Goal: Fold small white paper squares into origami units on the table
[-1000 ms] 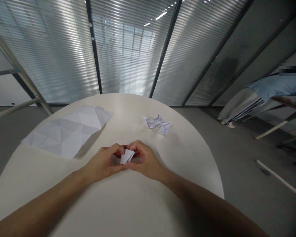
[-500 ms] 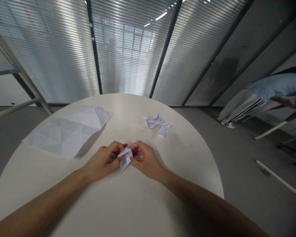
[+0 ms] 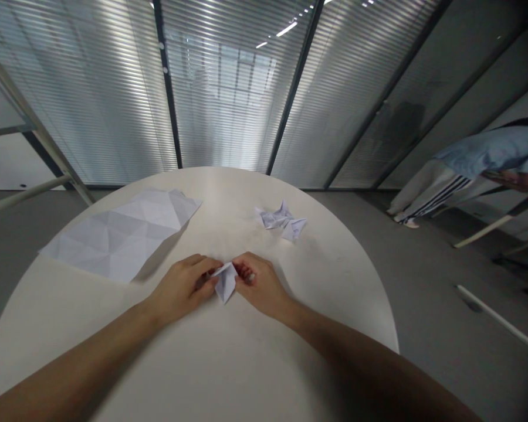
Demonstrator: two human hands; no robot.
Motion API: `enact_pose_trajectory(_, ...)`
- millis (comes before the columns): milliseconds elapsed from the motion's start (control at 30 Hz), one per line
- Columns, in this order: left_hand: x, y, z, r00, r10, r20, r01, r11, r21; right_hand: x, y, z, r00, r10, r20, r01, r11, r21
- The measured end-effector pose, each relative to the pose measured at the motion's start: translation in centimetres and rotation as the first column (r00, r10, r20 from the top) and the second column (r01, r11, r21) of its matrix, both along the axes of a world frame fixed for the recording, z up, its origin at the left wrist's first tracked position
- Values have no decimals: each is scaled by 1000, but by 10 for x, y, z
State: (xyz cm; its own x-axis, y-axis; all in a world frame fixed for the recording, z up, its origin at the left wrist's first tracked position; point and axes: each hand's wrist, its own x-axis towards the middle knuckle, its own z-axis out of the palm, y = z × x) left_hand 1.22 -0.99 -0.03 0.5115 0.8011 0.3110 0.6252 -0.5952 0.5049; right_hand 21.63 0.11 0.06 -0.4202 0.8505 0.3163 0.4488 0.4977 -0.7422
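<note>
A small folded piece of white paper point(image 3: 226, 283) is held between my two hands, its pointed end toward me. My left hand point(image 3: 185, 286) pinches its left edge with thumb and fingers. On the other side, my right hand point(image 3: 259, 285) pinches the right edge, fingers curled. Beyond my right hand lies a folded paper figure point(image 3: 281, 221) with several pointed tips. To the left, a large creased sheet of white paper point(image 3: 118, 234) rests partly raised off the table. The fingertips behind the small paper are partly hidden.
A round white table point(image 3: 229, 363) carries all the paper. Behind it stands a glass wall with blinds point(image 3: 220, 105). At the right, a person in a blue top point(image 3: 488, 155) bends over. A pale metal frame point(image 3: 48, 135) stands at the left.
The small folded paper has turned slightly, its lower point shifting right, and its inner opening looks narrower. My left fingers have closed in a little. The other papers have stayed put.
</note>
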Motion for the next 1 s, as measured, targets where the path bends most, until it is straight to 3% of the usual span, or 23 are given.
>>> enact_pose_trajectory(233,-10,3,5,992,-117,-42,121,988,98,6,3,-5,993,103,55,-109,987,114)
enact_pose_trajectory(400,-21,7,8,960,-204,-189,233,961,147,11,3,-3,964,206,167,-243,937,252)
enact_pose_trajectory(600,-22,4,12,904,-169,-394,266,941,207,17,0,3,865,240,441,-398,863,310)
enact_pose_trajectory(900,-19,-1,8,926,-124,-358,266,885,381,19,3,1,842,202,500,-399,858,324)
enact_pose_trajectory(1000,-16,-3,8,904,-115,-413,291,873,393,18,2,1,828,191,527,-411,847,338)
